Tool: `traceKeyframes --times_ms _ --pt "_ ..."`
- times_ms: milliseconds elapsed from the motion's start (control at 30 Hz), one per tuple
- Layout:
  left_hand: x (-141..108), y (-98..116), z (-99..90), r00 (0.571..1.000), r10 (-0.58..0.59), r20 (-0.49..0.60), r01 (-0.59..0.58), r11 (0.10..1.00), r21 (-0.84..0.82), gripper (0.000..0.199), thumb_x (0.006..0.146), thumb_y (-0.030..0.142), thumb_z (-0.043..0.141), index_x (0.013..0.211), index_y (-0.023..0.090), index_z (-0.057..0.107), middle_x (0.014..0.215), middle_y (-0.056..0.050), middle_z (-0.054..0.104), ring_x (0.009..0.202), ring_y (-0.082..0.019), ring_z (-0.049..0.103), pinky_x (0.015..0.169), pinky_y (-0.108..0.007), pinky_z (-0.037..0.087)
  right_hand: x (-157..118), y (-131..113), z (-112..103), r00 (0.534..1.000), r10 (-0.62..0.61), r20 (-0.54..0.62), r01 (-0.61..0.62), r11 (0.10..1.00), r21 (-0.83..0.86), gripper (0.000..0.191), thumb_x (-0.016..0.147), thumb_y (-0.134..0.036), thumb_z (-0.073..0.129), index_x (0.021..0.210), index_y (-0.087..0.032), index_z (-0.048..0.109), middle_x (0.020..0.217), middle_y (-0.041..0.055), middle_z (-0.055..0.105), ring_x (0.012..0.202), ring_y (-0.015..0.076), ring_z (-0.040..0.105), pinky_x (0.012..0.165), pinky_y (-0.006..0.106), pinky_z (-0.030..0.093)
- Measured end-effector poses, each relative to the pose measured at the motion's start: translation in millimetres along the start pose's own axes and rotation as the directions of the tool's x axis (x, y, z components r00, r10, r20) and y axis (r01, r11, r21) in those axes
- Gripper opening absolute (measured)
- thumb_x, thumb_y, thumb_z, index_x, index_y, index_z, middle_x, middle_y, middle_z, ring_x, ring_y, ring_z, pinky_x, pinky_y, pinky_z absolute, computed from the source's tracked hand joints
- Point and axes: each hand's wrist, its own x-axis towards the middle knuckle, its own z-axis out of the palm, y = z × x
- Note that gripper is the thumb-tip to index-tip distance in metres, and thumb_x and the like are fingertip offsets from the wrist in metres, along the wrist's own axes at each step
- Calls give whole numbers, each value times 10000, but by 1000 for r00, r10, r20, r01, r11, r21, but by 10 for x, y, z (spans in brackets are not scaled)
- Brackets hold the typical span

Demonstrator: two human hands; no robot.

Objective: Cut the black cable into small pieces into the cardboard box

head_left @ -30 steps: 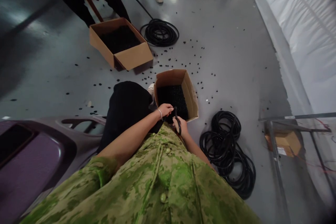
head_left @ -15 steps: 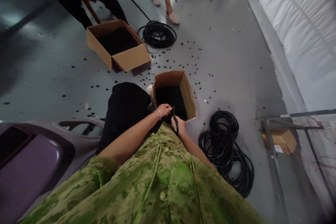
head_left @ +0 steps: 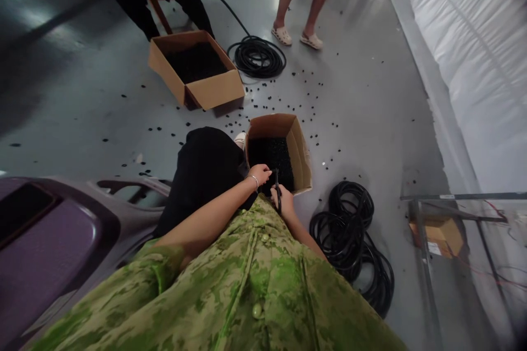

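Head camera: the black scissors [head_left: 278,196] sit in my right hand [head_left: 285,201], its fingers wrapped around the handles, with the blades pointing up and away from me. Just left of the blade tips is my left hand [head_left: 259,173], thumb and fingertips pinching a small dark piece [head_left: 272,170], too small to make out; I can't tell whether the blades touch it. Both hands are over the near side of an open cardboard box [head_left: 302,159] with black bits [head_left: 278,151] inside. My black-trousered knee [head_left: 209,159] is just left of it. Near my right forearm, a coiled black hose [head_left: 343,238] lies on the grey floor [head_left: 370,137]. Farther out are a second open carton [head_left: 216,88], another coil [head_left: 257,60] and a seated co-worker's legs [head_left: 127,8].
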Motion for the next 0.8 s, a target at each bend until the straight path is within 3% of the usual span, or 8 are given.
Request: traceKeyframes --times_ms 267,567,800 --pt "55 -38 -3 997 34 70 -41 993 109 120 898 178 562 887 129 670 542 45 526 421 -67 437 451 -180 342 -1 -177 -23 993 101 66 -114 967 228 400 793 -523 634 985 -174 669 635 0 644 522 129 584 518 225 463" --pt "36 -24 -41 979 164 124 -192 944 267 165 887 203 574 935 143 720 619 21 592 534 -88 500 552 -193 386 34 -125 -22 991 115 62 -124 979 161 403 804 -532 601 1006 -188 662 622 -14 632 499 131 564 479 224 434" --pt "46 -8 -32 990 67 121 -96 962 256 173 899 210 556 929 138 711 575 32 558 454 -78 436 468 -190 339 50 59 42 999 -17 -30 17 1000 2 338 831 -527 528 822 -210 644 577 -33 570 532 133 527 507 215 405"
